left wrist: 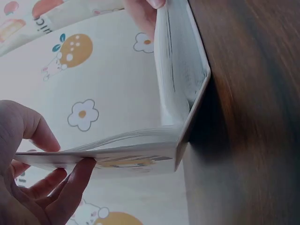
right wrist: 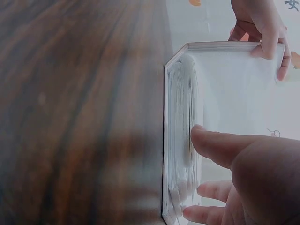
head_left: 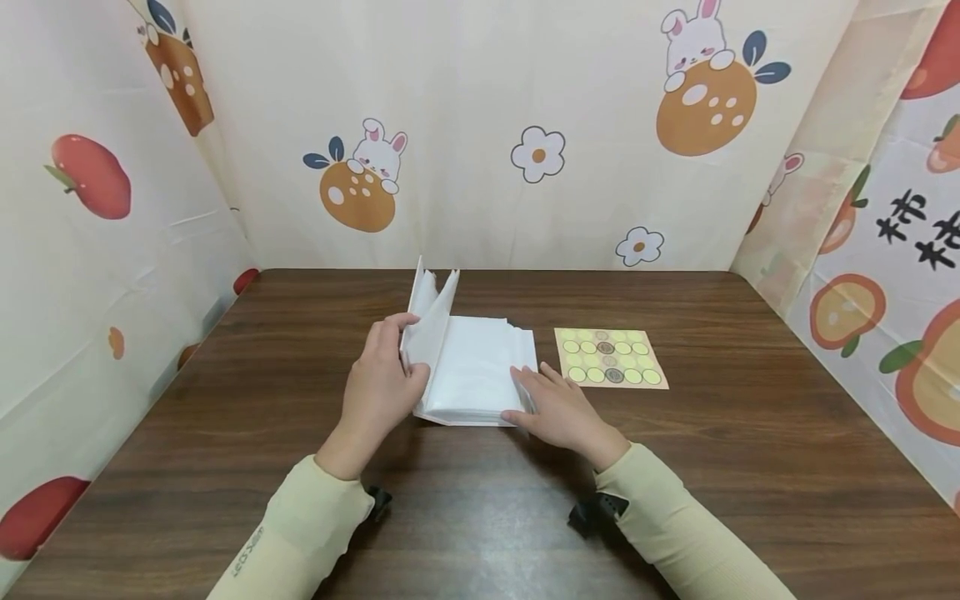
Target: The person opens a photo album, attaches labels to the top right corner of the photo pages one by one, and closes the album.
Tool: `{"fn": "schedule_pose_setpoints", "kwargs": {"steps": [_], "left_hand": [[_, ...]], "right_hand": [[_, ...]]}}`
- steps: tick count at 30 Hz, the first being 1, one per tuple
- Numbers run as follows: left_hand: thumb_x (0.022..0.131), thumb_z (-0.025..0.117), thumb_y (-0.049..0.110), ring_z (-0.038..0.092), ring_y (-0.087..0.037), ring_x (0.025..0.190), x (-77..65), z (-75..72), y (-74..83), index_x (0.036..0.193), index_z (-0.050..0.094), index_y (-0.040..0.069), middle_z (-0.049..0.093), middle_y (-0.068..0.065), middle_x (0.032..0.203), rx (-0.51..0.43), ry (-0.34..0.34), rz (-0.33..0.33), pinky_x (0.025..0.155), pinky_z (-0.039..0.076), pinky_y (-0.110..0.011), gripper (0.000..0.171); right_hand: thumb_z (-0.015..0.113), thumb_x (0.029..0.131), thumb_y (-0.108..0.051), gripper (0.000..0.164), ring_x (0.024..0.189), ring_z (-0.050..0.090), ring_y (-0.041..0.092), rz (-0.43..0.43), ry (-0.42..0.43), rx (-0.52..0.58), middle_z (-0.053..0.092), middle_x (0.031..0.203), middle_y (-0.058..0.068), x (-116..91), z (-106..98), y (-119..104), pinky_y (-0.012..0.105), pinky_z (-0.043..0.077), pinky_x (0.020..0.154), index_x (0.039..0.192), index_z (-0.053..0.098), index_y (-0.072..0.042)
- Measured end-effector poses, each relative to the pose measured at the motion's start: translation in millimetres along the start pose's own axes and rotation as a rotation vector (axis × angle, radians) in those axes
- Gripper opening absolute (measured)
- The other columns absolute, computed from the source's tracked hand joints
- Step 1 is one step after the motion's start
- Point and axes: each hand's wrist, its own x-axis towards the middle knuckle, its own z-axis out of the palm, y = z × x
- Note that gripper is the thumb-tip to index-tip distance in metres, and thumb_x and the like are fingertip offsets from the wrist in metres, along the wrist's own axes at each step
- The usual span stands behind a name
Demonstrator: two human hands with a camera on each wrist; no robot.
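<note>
Left grip (head_left: pixel 381 367) and right grip (head_left: pixel 558 408) were bare hands. Forearms were clothed in long sleeves of a pale, yellowish-beige fabric, plain in surface. The left sleeve (head_left: pixel 288 537) carried dark lettering (head_left: pixel 247 552) printed lengthwise along its outer side; the characters were too small to read with certainty. The right sleeve (head_left: pixel 690 521) showed plain cloth over its visible length. Both ended at the wrist and fitted closely, with slight creasing noted. A black, blocky wrist-worn unit (head_left: pixel 378 503) sat at the inner side of the left cuff. A matching black unit (head_left: pixel 592 515), angular in outline, was recorded at the right cuff's inner side.
</note>
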Motion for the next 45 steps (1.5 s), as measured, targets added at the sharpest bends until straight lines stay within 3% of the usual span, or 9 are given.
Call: {"fn": "schedule_pose_setpoints", "kwargs": {"steps": [7,13,16,20,27,35,45], "left_hand": [[0.076,0.060,0.006,0.047,-0.025,0.059,3.6,-11.9,-3.9,0.122,0.048,0.006,0.050,-0.013,0.109,-0.069,-0.041,-0.064,0.049,0.041,-0.032,0.048],[0.077,0.058,0.005,0.053,-0.032,0.089,10.1,-21.9,-7.9,0.131,0.039,0.007,0.046,-0.016,0.118,-0.124,-0.132,-0.157,0.069,0.047,-0.044,0.057],[0.075,0.058,0.004,0.051,-0.035,0.092,12.0,-23.8,-10.9,0.132,0.040,0.009,0.044,-0.018,0.121,-0.101,-0.167,-0.189,0.070,0.046,-0.046,0.060],[0.074,0.062,0.004,0.050,-0.035,0.091,13.4,-27.3,-14.5,0.126,0.051,0.006,0.044,-0.020,0.119,-0.051,-0.206,-0.182,0.071,0.045,-0.044,0.053],[0.071,0.065,0.005,0.050,-0.036,0.095,14.7,-35.2,-22.4,0.120,0.057,-0.002,0.046,-0.021,0.114,0.003,-0.243,-0.170,0.080,0.043,-0.047,0.050],[0.073,0.064,0.007,0.050,-0.038,0.089,14.0,-42.2,-27.9,0.118,0.057,-0.009,0.043,-0.026,0.113,0.088,-0.305,-0.200,0.078,0.044,-0.047,0.049],[0.074,0.065,0.013,0.050,-0.041,0.089,15.3,-45.9,-40.1,0.121,0.052,-0.009,0.035,-0.029,0.117,0.106,-0.416,-0.280,0.077,0.043,-0.048,0.053]], "right_hand": [[0.058,0.087,-0.048,0.070,0.135,0.022,0.037,-0.010,0.003,-0.006,0.038,0.143,0.014,1.4,1.7,0.7,0.059,0.020,0.102,0.143,0.038,-0.010],[0.058,0.087,-0.048,0.071,0.134,0.023,0.038,-0.009,0.005,-0.015,0.038,0.143,0.014,2.1,3.4,3.2,0.058,0.021,0.102,0.143,0.037,-0.009],[0.058,0.087,-0.048,0.071,0.134,0.024,0.038,-0.008,0.007,-0.016,0.038,0.143,0.014,2.4,3.8,3.8,0.057,0.022,0.102,0.143,0.038,-0.009],[0.058,0.087,-0.048,0.070,0.134,0.025,0.039,-0.010,0.010,-0.017,0.038,0.143,0.014,2.8,4.4,4.2,0.057,0.022,0.102,0.142,0.038,-0.009],[0.059,0.087,-0.047,0.069,0.133,0.025,0.039,-0.010,0.006,-0.005,0.038,0.143,0.014,2.3,4.0,3.3,0.058,0.022,0.102,0.142,0.040,-0.010],[0.058,0.087,-0.047,0.068,0.134,0.024,0.039,-0.016,0.003,0.007,0.037,0.144,0.013,2.0,3.9,3.6,0.059,0.021,0.102,0.142,0.040,-0.011],[0.059,0.087,-0.046,0.067,0.133,0.026,0.040,-0.021,0.007,0.011,0.038,0.144,0.013,1.3,3.4,3.1,0.059,0.022,0.101,0.141,0.041,-0.011]]}}
